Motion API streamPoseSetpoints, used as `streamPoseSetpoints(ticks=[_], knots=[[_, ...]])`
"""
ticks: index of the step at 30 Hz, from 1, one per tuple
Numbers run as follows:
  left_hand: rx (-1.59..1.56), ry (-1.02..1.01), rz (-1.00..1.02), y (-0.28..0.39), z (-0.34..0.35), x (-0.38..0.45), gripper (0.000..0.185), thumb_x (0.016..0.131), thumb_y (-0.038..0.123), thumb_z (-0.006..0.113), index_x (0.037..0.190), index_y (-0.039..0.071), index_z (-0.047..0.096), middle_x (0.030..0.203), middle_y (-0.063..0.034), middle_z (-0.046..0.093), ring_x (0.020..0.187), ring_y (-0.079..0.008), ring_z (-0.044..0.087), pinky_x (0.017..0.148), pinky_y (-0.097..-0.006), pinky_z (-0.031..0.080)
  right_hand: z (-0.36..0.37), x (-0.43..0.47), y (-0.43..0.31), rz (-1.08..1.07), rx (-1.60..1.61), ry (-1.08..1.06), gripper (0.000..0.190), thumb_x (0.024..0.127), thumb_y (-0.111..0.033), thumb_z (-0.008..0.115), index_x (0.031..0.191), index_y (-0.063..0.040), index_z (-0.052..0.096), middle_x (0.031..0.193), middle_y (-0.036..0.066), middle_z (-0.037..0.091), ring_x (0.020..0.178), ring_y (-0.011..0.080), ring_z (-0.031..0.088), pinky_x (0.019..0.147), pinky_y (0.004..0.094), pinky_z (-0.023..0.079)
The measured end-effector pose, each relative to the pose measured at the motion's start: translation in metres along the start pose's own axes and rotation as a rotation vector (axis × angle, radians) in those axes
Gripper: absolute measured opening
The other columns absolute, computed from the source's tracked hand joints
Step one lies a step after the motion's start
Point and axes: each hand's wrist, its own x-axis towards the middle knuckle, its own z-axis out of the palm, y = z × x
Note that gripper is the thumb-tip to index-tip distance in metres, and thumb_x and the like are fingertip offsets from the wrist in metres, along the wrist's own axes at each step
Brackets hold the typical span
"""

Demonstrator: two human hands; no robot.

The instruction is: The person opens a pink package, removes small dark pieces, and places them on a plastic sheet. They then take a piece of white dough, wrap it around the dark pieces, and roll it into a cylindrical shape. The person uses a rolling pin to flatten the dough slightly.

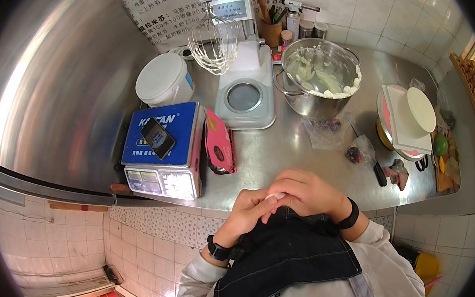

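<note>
My left hand (251,209) and my right hand (308,191) meet at the steel counter's front edge, above my dark apron. Between their fingers is a small white piece (275,195), too covered to identify. Behind them, a stainless-steel pot (322,105) with two handles has white cream on its rim and pale cream inside. A wire whisk attachment (214,45), smeared with cream, hangs from a white stand mixer (258,98). At the left, a phone (158,138) lies on the blue top of a digital scale (163,188). A pink packet (219,143) stands beside the scale.
A lidded white bucket (163,81) stands behind the scale. Right of my hands are a black-handled knife (379,173), small plastic bags (365,149) and a stacked turntable with white boards (403,123). A gas torch (293,20) and a wooden utensil holder (271,35) stand near the wall.
</note>
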Motion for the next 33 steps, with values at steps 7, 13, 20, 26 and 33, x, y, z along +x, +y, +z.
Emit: streamPoseSetpoints(ticks=[7,13,20,26,33], knots=[[0.247,-0.029,0.154,0.005,-0.002,-0.007,0.03,0.099,0.023,0.057,0.077,0.003,0.063,0.054,0.0015,0.053,0.043,-0.0051,0.049,0.04,-0.0229,0.033,-0.003,-0.008,0.018,0.196,0.363,-0.045,0.008,0.085,-0.009,0.07,0.09,-0.005,0.066,0.081,0.006,0.065,0.072,0.0178,0.061,0.066,0.0289,0.047],[0.358,0.006,-0.007,0.0,-0.009,-0.014,0.029,0.099,0.022,0.057,0.075,0.006,0.062,0.049,0.0019,0.053,0.042,-0.0051,0.049,0.041,-0.0234,0.033,0.011,-0.022,0.049,0.301,0.546,-0.03,0.009,0.089,-0.011,0.069,0.091,-0.003,0.066,0.081,0.003,0.065,0.074,0.0118,0.059,0.068,0.0268,0.047],[0.372,0.037,-0.015,-0.007,-0.015,-0.023,0.026,0.099,0.021,0.056,0.08,0.005,0.062,0.051,0.0012,0.053,0.044,-0.0061,0.049,0.043,-0.0242,0.034,0.014,-0.04,0.069,0.421,0.739,0.021,0.008,0.093,-0.01,0.065,0.093,-0.002,0.065,0.085,0.0,0.062,0.076,0.0081,0.055,0.07,0.024,0.046],[0.51,0.041,-0.004,0.004,-0.022,-0.01,0.023,0.098,0.019,0.055,0.084,0.001,0.06,0.067,-0.0067,0.058,0.059,-0.0125,0.052,0.054,-0.0272,0.039,0.013,-0.027,0.054,0.561,0.54,0.078,0.011,0.094,-0.002,0.058,0.101,0.0,0.066,0.084,0.002,0.063,0.075,0.0101,0.058,0.069,0.025,0.048],[0.465,0.135,0.024,0.005,-0.015,0.0,0.025,0.101,0.026,0.048,0.105,0.002,0.051,0.08,-0.0076,0.055,0.069,-0.0153,0.05,0.062,-0.0293,0.04,0.006,-0.006,0.013,0.367,-0.11,0.296,0.017,0.087,-0.002,0.064,0.104,-0.002,0.068,0.085,0.009,0.064,0.073,0.0206,0.062,0.067,0.0287,0.048]])
